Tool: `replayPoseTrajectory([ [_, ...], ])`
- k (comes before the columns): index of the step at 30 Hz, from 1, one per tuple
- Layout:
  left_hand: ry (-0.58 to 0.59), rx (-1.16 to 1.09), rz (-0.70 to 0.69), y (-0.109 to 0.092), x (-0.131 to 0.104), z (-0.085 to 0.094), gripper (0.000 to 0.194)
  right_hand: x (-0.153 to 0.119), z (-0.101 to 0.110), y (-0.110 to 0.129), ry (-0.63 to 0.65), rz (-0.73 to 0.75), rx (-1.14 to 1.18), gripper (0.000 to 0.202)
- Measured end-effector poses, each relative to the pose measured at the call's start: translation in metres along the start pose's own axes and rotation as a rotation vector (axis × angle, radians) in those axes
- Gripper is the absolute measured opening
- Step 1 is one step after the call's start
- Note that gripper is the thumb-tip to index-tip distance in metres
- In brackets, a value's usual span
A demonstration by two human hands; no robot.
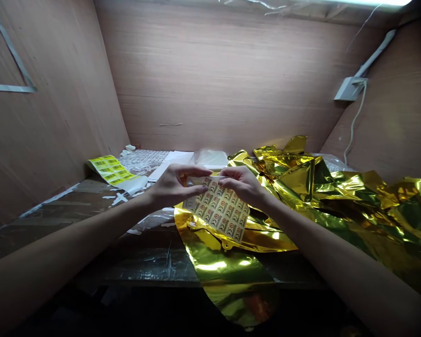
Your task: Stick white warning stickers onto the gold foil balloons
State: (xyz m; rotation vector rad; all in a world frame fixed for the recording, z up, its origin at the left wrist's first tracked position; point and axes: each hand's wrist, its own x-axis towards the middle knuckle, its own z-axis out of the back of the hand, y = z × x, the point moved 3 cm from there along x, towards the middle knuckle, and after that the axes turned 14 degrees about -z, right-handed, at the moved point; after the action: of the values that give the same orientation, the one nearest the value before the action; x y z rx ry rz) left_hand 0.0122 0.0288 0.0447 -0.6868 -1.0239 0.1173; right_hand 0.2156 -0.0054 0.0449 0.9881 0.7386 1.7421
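Note:
Both hands meet at the upper edge of a sticker sheet [221, 208] printed with rows of small CE and warning marks. My left hand [177, 186] pinches its left upper side between thumb and fingers. At the top edge, my right hand [243, 185] has its fingers closed on the sheet. Beneath the sheet lies a flat gold foil balloon [224, 271], one rounded end hanging over the table's front edge. Whether a single sticker is lifted between the fingertips is too small to tell.
More crumpled gold foil balloons [340, 201] pile up at the right. A yellow label sheet [110, 169] curls at the left, near white paper [171, 161]. Clear tape covers the table [140, 260]. Wooden walls enclose it; a white socket box [349, 89] with a cable hangs at right.

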Motion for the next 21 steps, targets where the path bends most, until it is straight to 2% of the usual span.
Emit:
replayPoseTrajectory([
  [5,-0.028,-0.016,0.098,0.005,-0.002,-0.004,0.03,0.0,0.002,0.0,-0.031,0.053,-0.163,0.024],
  [9,-0.002,0.137,0.071,0.003,-0.001,-0.001,0.029,-0.006,0.003,0.012,-0.209,0.254,-0.423,0.017],
  [12,0.016,0.301,0.03,-0.002,-0.001,0.0,0.03,-0.009,0.0,0.019,-0.261,0.398,-0.528,0.015],
  [16,0.013,0.336,0.009,-0.007,-0.002,-0.002,0.036,-0.008,-0.002,0.018,-0.235,0.442,-0.471,0.015],
  [21,0.014,0.343,-0.012,-0.009,-0.004,-0.005,0.036,-0.004,-0.004,0.013,-0.164,0.38,-0.371,0.007],
])
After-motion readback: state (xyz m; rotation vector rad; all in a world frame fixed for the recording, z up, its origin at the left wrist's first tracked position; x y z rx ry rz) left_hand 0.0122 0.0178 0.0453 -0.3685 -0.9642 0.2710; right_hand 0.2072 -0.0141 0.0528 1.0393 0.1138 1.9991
